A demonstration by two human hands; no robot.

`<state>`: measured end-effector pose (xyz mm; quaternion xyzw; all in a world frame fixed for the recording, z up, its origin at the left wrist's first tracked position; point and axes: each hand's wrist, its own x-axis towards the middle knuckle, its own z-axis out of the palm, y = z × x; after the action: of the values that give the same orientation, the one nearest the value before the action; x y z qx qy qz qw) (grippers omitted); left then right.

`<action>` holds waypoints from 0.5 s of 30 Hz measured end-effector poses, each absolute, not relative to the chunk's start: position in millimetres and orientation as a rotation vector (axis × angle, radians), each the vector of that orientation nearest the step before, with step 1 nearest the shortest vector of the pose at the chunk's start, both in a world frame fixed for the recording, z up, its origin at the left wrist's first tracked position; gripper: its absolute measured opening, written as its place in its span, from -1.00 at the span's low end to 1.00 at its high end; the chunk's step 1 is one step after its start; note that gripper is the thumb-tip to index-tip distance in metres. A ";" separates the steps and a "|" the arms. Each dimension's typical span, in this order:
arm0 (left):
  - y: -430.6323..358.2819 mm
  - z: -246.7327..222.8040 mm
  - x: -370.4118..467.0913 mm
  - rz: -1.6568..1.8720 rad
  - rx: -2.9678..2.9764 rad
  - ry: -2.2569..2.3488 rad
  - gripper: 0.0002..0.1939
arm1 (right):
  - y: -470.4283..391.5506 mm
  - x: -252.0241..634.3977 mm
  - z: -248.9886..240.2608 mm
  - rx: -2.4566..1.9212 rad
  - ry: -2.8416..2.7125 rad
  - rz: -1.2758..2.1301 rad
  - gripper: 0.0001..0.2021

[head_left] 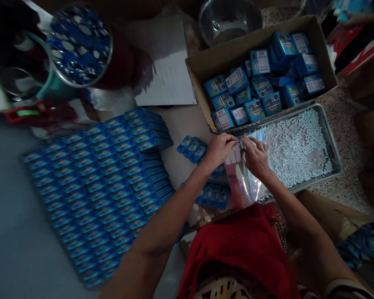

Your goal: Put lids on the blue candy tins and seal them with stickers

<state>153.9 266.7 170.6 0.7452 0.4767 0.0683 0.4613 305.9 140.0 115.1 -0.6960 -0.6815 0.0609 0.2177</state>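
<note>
A shiny, see-through plastic bag (243,185) hangs between my hands, its top edge pinched on both sides. My left hand (220,148) has its fingers closed on the bag's upper left corner. On the other side, my right hand (256,157) grips the top edge near the opening. Small blue packs (192,148) lie just left of my left hand, and more blue packs (214,194) lie below it. Behind the bag and my right hand is a metal tray (337,160) with many small pale blue and white pellets.
A cardboard box (202,62) of blue boxes stands beyond the tray. Rows of blue boxes (99,187) cover the left. Further back are a round tin (81,43) and a metal bowl (230,20). Another person's hand (355,20) shows at top right.
</note>
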 end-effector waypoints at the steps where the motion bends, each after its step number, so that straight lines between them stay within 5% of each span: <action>1: 266.8 170.9 154.2 0.166 1.826 1.172 -0.77 | 139.5 306.0 114.0 -1.918 -1.896 0.159 -0.52; 15: 266.0 174.4 152.7 0.145 1.780 1.133 -0.80 | 121.9 304.7 110.7 -1.871 -1.923 0.147 -0.42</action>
<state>152.7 266.0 174.4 0.7331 0.4667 0.0598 0.4911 304.7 121.9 110.7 -0.6784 -0.6972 0.0532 0.2252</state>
